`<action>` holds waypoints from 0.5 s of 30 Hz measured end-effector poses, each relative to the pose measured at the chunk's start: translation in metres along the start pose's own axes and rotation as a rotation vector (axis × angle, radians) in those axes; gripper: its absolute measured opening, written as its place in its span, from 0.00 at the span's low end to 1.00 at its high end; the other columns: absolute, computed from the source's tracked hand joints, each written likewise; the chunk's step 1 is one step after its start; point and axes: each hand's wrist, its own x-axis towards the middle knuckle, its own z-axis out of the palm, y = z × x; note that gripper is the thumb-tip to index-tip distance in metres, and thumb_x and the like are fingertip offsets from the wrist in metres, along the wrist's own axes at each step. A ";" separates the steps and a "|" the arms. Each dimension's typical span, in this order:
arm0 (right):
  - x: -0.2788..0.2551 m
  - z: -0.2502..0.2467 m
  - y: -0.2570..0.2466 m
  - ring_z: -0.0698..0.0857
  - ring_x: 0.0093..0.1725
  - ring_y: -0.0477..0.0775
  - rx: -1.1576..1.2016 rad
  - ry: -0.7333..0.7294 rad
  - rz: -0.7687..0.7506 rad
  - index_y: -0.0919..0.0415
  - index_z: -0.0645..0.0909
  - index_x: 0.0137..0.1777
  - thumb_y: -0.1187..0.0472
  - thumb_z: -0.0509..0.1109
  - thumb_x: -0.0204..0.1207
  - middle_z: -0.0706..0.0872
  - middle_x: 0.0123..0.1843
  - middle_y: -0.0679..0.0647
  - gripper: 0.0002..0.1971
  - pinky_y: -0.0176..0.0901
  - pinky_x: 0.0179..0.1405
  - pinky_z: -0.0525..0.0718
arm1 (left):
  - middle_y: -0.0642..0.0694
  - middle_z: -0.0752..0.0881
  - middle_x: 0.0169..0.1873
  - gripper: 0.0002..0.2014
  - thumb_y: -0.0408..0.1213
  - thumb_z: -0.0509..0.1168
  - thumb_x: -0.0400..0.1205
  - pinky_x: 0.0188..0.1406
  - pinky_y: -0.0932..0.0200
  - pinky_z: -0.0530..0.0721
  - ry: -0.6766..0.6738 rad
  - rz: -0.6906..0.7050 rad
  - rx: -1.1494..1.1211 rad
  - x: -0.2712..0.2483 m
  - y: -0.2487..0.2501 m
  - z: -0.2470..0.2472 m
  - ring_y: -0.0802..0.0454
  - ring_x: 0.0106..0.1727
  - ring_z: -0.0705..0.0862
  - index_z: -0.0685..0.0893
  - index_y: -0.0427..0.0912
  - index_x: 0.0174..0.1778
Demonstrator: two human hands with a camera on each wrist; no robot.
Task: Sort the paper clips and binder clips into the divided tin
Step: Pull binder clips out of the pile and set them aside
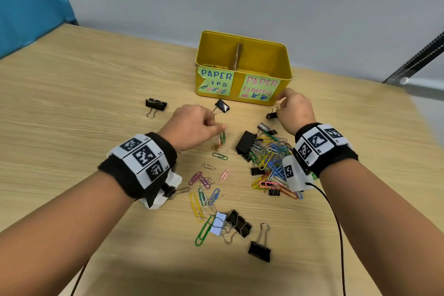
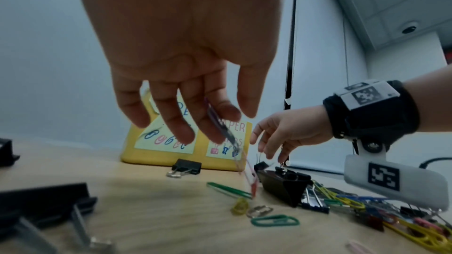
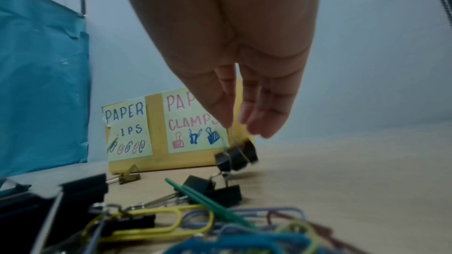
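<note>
From the head camera, a yellow divided tin [image 1: 242,94] was seen standing at the far side of the wooden table [image 1: 96,94], split by a cardboard partition and labelled for paper clips on the left and clamps on the right; its contents were hidden below the rim. A few coloured paper clips [image 1: 221,139], hanging roughly upright, were pinched by the left hand [image 1: 194,125] in front of the tin. A small black binder clip [image 1: 272,115] was pinched by its wire handle in the right hand [image 1: 294,108], just before the clamp label. In the left wrist view, the held clips were blurred into a slanted streak and their number could not be told. In the right wrist view, the binder clip was seen dangling body-down just above the table, its edges smeared.
</note>
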 end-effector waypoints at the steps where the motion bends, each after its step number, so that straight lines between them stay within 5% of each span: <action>1: -0.002 -0.001 -0.001 0.80 0.61 0.66 -0.039 0.020 -0.028 0.61 0.79 0.62 0.75 0.61 0.72 0.81 0.62 0.65 0.20 0.49 0.59 0.79 | 0.57 0.78 0.28 0.15 0.52 0.65 0.77 0.45 0.58 0.74 -0.016 0.015 0.050 0.001 0.000 0.001 0.54 0.39 0.78 0.76 0.52 0.27; 3: -0.006 -0.003 -0.003 0.79 0.61 0.65 -0.075 0.037 -0.065 0.60 0.80 0.61 0.74 0.61 0.72 0.80 0.61 0.64 0.19 0.50 0.59 0.79 | 0.56 0.80 0.36 0.11 0.50 0.66 0.77 0.55 0.53 0.77 -0.035 0.057 0.085 0.003 0.002 0.003 0.52 0.48 0.81 0.74 0.53 0.32; 5: -0.010 -0.004 -0.005 0.81 0.55 0.61 -0.070 -0.074 -0.081 0.60 0.82 0.56 0.72 0.62 0.74 0.83 0.59 0.62 0.14 0.45 0.53 0.78 | 0.52 0.80 0.51 0.08 0.44 0.69 0.76 0.60 0.55 0.78 -0.099 0.083 0.032 0.003 0.007 0.006 0.51 0.58 0.80 0.78 0.51 0.48; 8: -0.013 0.000 -0.010 0.80 0.55 0.56 -0.192 -0.357 -0.143 0.58 0.82 0.62 0.62 0.70 0.74 0.83 0.58 0.58 0.15 0.41 0.53 0.76 | 0.47 0.72 0.68 0.35 0.41 0.73 0.73 0.72 0.50 0.74 -0.284 0.170 0.109 0.006 0.023 0.018 0.50 0.69 0.73 0.67 0.52 0.76; 10: -0.013 0.007 -0.011 0.78 0.50 0.54 -0.243 -0.396 -0.187 0.61 0.83 0.61 0.62 0.71 0.73 0.80 0.50 0.56 0.16 0.38 0.47 0.72 | 0.45 0.70 0.71 0.39 0.40 0.73 0.72 0.74 0.47 0.73 -0.355 0.237 0.254 0.012 0.034 0.028 0.47 0.72 0.70 0.64 0.51 0.78; 15: -0.003 0.005 0.000 0.80 0.41 0.54 0.050 -0.253 -0.020 0.60 0.84 0.45 0.69 0.69 0.74 0.82 0.43 0.56 0.05 0.33 0.30 0.76 | 0.42 0.79 0.60 0.21 0.31 0.66 0.76 0.62 0.49 0.81 -0.283 0.182 0.244 0.023 0.038 0.031 0.42 0.63 0.80 0.79 0.44 0.67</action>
